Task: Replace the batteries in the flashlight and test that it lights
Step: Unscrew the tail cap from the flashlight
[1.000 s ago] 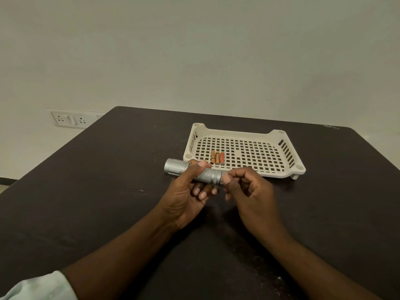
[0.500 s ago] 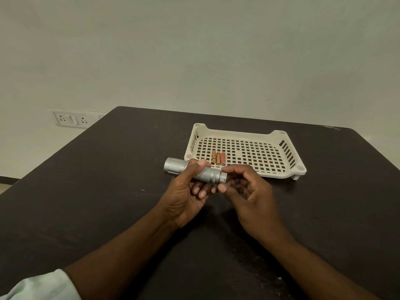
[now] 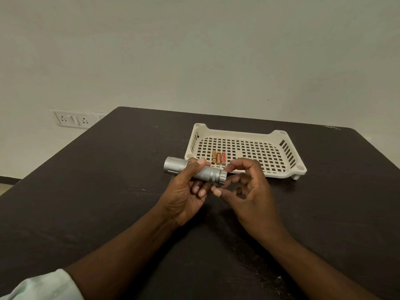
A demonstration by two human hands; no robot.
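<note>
Wall (image 3: 216, 50): pale and plain, filling the upper half; a white socket plate (image 3: 71, 120) sits at nine o'clock of the table's far edge, its right end cut off by the table corner.
Table (image 3: 86, 202): dark top running from twelve o'clock down to the bottom edge; its near edge and left and right ends lie out of frame.
Tray (image 3: 238, 135): cream plastic with a slotted floor, lying flat on the table at one o'clock of the hands; its near rim is partly hidden behind the right hand.
Sleeve (image 3: 43, 286): pale cloth at seven o'clock, cut off by the corner.
Left hand (image 3: 186, 195): grips the flashlight's barrel, thumb laid over the top and fingers curled underneath (only the nail tips show below the barrel).
Right hand (image 3: 251, 191): just beside the tail end at three o'clock of it, fingers loosely curled and spread apart, thumb pointing toward the left hand; whether the index tip touches the tail cap cannot be told, and a small dark shape inside the palm is too dim to make out.
Flashlight (image 3: 210, 174): silver, held above the table, head toward ten o'clock, knurled tail toward four o'clock; its middle is covered by the thumb.
Batteries (image 3: 218, 158): three small cells side by side on the tray floor near its left front corner, at twelve o'clock of the flashlight; labels too small to read.
</note>
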